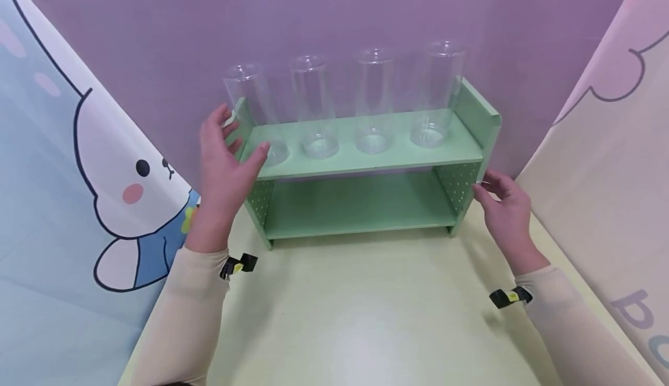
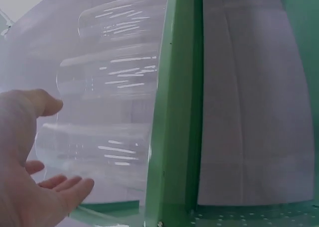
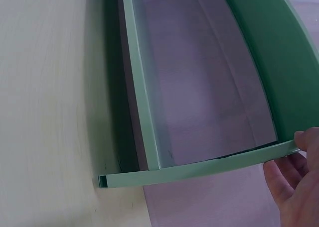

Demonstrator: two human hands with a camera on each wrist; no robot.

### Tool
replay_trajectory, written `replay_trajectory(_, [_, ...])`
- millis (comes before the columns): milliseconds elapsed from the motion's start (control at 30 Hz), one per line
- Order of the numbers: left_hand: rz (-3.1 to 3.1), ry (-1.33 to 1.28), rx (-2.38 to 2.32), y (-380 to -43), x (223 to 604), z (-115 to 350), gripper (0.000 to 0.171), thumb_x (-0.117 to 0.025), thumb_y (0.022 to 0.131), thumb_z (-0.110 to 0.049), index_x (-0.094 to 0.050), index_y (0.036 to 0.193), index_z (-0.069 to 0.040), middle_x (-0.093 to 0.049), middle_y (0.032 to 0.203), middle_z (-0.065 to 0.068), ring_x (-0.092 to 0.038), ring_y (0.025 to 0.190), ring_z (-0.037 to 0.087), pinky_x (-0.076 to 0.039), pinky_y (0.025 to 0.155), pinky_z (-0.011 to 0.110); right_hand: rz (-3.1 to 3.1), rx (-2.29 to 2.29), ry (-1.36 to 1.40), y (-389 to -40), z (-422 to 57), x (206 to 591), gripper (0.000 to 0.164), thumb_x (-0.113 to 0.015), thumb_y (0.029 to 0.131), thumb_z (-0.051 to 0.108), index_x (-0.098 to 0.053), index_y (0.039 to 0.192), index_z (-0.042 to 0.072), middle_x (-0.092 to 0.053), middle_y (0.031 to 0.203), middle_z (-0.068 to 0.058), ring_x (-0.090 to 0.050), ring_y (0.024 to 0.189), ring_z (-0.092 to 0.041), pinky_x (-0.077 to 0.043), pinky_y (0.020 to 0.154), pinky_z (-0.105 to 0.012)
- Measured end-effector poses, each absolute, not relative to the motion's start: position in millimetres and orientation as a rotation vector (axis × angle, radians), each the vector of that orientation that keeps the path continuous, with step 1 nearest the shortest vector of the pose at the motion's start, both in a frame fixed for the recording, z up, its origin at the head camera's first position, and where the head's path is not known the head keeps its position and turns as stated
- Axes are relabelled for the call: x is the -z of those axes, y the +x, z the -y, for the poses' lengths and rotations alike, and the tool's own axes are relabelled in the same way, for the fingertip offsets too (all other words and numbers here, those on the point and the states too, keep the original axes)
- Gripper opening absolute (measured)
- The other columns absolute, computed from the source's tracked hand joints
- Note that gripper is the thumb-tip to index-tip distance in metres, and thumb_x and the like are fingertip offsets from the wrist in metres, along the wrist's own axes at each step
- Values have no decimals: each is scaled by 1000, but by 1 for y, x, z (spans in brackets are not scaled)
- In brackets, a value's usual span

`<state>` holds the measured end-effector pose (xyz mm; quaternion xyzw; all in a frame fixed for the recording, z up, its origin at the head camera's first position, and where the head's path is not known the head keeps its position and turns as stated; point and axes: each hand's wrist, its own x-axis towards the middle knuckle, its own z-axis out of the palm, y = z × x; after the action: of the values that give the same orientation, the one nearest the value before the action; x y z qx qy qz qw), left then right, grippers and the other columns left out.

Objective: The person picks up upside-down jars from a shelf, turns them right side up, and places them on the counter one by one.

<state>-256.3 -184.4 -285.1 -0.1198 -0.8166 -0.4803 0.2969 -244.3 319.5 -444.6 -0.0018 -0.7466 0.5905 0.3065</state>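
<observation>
A two-tier green shelf [image 1: 360, 200] carries several tall clear cylinders in a row on its upper board. My left hand [image 1: 225, 168] is at the leftmost clear cylinder [image 1: 256, 98], thumb and fingers spread wide. In the left wrist view, the left hand [image 2: 35, 157] has its thumb and fingers to either side of that cylinder [image 2: 99, 142]; contact cannot be made out. On the other side, my right hand [image 1: 507, 212] pinches the front edge of the shelf's right side panel [image 1: 488, 136]. The right wrist view has the right hand's [image 3: 299, 182] thumb and fingers on opposite faces of this panel [image 3: 224, 163].
The shelf stands on a pale table [image 1: 360, 305] against a purple backdrop [image 1: 340, 14]. A blue cartoon-printed cloth [image 1: 63, 212] hangs at the left, and a pale printed cloth [image 1: 617, 171] hangs at the right. More clear cylinders [image 1: 373, 96] stand along the upper board.
</observation>
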Motion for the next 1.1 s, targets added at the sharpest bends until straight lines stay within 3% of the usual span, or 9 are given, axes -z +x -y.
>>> replay_trajectory(233, [2178,-220,1348,-270,279,169,103,-85,97,-31,-19,175,-24,-29,174,1,-37,158,18,-40,127,37,1972,-1542,-8,-244,-321,447,35,-78,101,-1,-72,136,-6,-79,121,-6,-73,104,-1,-61,87,-15])
replay_trajectory(533, [2196,-58,1206,-286,282,154,113,-85,97,-37,-5,177,-38,-23,177,-6,-30,160,9,-36,127,33,1981,-1539,-26,-247,-323,450,37,-78,101,0,-72,138,-3,-79,121,-1,-73,105,0,-60,87,-14])
replay_trajectory(800, [2141,-66,1095,-299,295,149,115,-84,98,-25,-1,177,-43,-29,174,1,-38,158,18,-39,123,28,1983,-1542,-26,-246,-321,449,37,-77,101,0,-72,138,-4,-79,122,-5,-73,105,-1,-60,88,-14])
replay_trajectory(933, [2144,-48,1067,-302,300,149,115,-83,99,-24,-1,176,-47,-30,173,-1,-39,155,15,-41,121,27,1975,-1548,-28,-246,-321,449,36,-77,101,-1,-73,136,-5,-79,121,-5,-73,104,-1,-60,88,-14])
replay_trajectory(1100, [2113,-59,1044,-303,302,149,113,-85,98,-24,-6,177,-45,-37,168,-1,-43,149,13,-42,120,27,1981,-1545,-26,-246,-321,448,37,-77,101,-1,-72,137,-4,-79,121,-5,-73,105,-1,-60,88,-14])
